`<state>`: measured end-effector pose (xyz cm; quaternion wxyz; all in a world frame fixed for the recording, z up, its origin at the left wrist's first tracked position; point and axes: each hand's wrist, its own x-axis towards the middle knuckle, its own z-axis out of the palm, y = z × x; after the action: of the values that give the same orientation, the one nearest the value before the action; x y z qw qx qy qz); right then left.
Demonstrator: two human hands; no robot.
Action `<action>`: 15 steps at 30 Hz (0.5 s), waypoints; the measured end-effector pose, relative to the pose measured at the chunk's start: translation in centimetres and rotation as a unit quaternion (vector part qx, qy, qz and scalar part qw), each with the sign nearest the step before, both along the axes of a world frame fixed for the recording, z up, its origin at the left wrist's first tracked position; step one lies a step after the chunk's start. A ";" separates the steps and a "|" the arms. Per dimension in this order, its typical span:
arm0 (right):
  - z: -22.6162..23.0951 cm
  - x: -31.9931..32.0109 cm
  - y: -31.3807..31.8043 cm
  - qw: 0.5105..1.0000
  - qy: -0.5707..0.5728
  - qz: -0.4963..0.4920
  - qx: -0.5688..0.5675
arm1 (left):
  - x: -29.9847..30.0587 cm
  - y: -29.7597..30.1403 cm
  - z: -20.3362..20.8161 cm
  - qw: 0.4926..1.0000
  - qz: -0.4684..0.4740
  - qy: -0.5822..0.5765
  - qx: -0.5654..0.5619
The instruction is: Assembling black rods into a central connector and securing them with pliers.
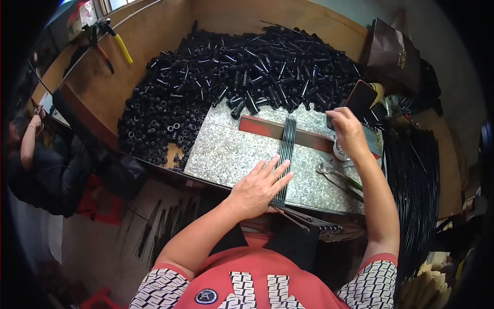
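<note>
My left hand (260, 188) lies with its fingers spread and stretched out on a row of thin black rods (289, 139). These rods cross a long flat metal bar (261, 127) with reddish edges, and their near ends reach past the front edge of the speckled grey board (221, 149). On the right, my right hand (350, 133) is raised over a small round white container (339, 152), its fingers curled together. A small dark thing shows at its fingertips, too unclear to name. Pliers with green on the handle (342, 181) lie on the board below that hand.
Behind the board rises a big heap of black tubular parts (247, 72) inside wooden walls (154, 31). A phone (362, 98) and a dark paper bag (393, 56) stand at right, above many long black rods (411, 180). Another person's arm (29, 141) is far left.
</note>
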<state>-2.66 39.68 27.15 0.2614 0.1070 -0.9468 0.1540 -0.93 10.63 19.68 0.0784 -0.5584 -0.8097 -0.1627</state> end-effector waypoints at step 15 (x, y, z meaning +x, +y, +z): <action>-1.0 4.7 12.8 0.921 -0.211 -0.290 0.153 | 0.4 0.1 0.4 1.000 0.010 0.002 -0.021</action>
<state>2.03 52.45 26.19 0.0698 -0.1689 -0.9816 -0.0561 -0.51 10.75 20.12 0.0705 -0.5518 -0.8185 -0.1436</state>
